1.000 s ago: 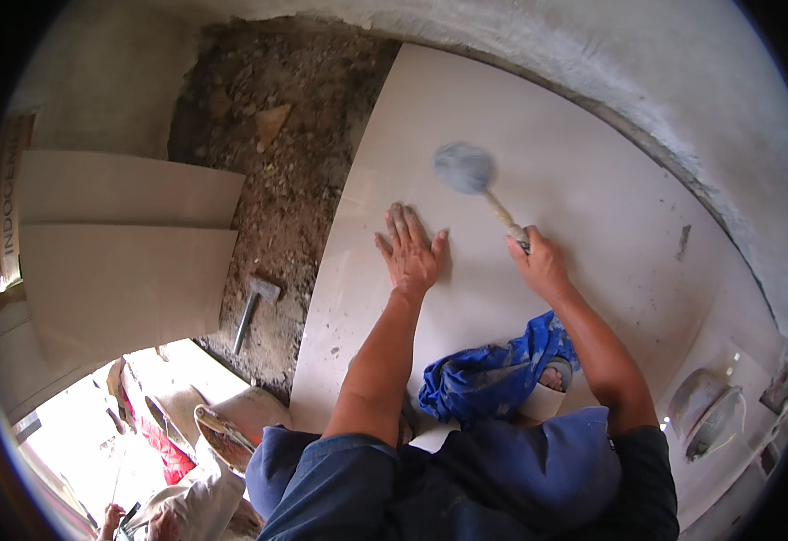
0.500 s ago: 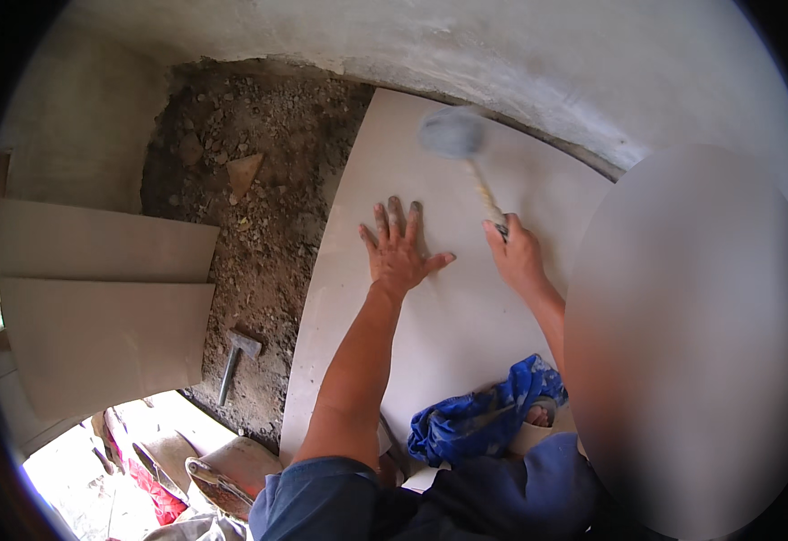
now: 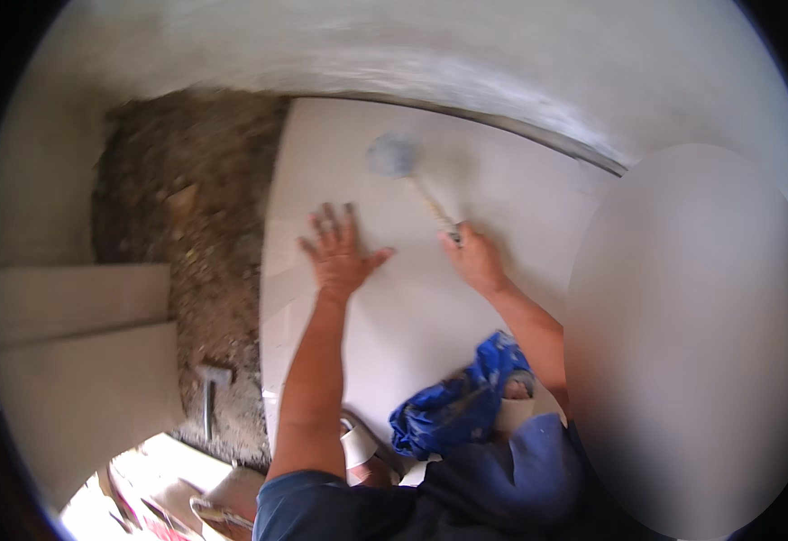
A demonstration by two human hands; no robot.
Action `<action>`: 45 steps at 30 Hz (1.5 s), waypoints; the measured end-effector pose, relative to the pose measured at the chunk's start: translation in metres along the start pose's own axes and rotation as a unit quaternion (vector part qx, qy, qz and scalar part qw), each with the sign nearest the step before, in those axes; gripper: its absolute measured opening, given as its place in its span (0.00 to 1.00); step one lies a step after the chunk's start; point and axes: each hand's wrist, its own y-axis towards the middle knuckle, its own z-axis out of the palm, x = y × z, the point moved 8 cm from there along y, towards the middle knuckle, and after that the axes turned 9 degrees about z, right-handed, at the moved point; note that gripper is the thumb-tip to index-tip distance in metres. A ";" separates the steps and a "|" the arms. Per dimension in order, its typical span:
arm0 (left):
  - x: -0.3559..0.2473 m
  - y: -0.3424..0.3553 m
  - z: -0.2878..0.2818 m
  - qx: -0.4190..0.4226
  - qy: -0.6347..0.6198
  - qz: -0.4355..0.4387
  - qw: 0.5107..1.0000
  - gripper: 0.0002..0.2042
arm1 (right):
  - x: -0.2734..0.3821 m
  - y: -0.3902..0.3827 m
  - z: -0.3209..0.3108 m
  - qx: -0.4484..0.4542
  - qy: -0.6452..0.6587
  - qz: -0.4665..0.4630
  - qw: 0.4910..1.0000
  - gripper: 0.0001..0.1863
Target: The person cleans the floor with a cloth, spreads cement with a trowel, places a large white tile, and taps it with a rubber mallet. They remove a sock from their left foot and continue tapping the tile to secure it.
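A large pale floor tile (image 3: 394, 316) lies in front of me, its far edge close to the wall. My left hand (image 3: 338, 257) rests on its left part, fingers spread wide. In my right hand (image 3: 477, 261) is the handle of a mallet (image 3: 430, 200), gripped at its lower end. The mallet's blurred grey-blue head is over the far part of the tile; whether it touches the surface I cannot tell.
Rough soil (image 3: 205, 225) borders the tile on the left, with a small hammer (image 3: 209, 397) lying on it. Pale boards or tiles (image 3: 78, 379) are at far left. A plastered wall (image 3: 367, 45) rises behind. Blue cloth (image 3: 448, 410) bunches near my legs. A blurred oval hides the right side.
The whole view has shifted, so both hands and the tile appear farther left. My right hand still grips the mallet, and my left hand stays spread on the tile.
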 end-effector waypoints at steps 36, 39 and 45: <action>-0.204 0.008 -0.001 0.151 0.134 0.225 0.953 0.57 | -0.203 -0.104 -0.140 -0.097 0.076 0.210 0.970 0.27; -0.204 0.008 0.001 0.159 0.136 0.220 0.953 0.56 | -0.210 -0.103 -0.134 -0.082 0.042 0.218 0.972 0.27; -0.205 0.008 -0.002 0.149 0.125 0.225 0.955 0.57 | -0.220 -0.130 -0.134 -0.127 0.094 0.185 0.970 0.25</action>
